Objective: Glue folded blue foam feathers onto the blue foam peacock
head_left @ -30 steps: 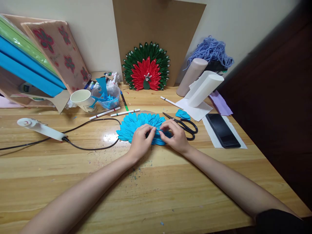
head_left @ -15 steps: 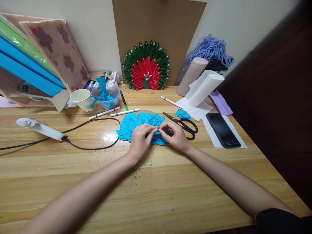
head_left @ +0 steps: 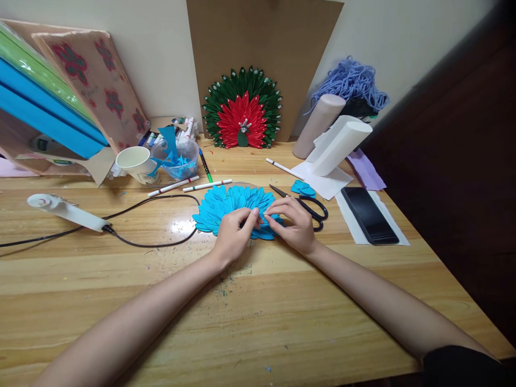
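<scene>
A round, layered piece of blue paper petals (head_left: 217, 207) lies on the table under both hands. Over its front part, my left hand (head_left: 236, 234) is closed, thumb raised against the forefinger. Just to the right, my right hand (head_left: 297, 224) is closed in a pinch. Whatever sits at the fingertips is too small or hidden to name. Black-handled scissors (head_left: 320, 207) lie partly behind my right hand. Past them is a small heap of loose blue petals (head_left: 302, 188).
A glue gun (head_left: 66, 212) with a black cord lies left. Behind stand a paper cup (head_left: 135, 161), a tub of blue scraps (head_left: 181, 169) and a green-and-red peacock craft (head_left: 242, 113). Markers (head_left: 207, 185) lie near the petals. On the right are paper rolls (head_left: 342, 148) and a phone (head_left: 368, 215).
My fingertips have moved slightly apart; they met before. My left thumb has tipped up, and my right hand has shifted a little to the right. The blue piece stays put.
</scene>
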`<state>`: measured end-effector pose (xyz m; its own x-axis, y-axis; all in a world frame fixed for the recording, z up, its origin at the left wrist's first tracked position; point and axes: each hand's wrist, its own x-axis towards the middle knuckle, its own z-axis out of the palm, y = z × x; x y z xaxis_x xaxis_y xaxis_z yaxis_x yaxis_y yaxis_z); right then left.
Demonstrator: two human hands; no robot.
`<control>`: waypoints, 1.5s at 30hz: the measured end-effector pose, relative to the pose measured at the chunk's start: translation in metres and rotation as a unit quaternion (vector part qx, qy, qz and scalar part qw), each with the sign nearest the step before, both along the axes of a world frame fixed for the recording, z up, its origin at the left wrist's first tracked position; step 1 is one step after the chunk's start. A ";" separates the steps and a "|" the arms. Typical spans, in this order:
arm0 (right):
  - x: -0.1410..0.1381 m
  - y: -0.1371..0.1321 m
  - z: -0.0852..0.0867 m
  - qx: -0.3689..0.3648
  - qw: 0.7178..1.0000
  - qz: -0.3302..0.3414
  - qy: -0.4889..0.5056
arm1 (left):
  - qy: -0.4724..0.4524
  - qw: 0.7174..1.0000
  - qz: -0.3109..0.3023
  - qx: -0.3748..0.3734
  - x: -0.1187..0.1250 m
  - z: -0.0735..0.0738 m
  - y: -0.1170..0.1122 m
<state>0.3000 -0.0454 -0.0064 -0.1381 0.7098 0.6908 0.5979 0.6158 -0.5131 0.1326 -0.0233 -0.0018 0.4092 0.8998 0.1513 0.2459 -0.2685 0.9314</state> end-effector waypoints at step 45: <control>0.001 0.003 -0.004 -0.129 0.985 0.044 0.103 | 0.076 0.995 -0.008 0.062 0.001 -0.002 0.001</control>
<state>0.3005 -0.0421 -0.0107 -0.0836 0.8565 0.5094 0.4149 0.4947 -0.7636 0.1339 -0.0219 -0.0039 0.4490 0.8719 0.1956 0.3760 -0.3829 0.8438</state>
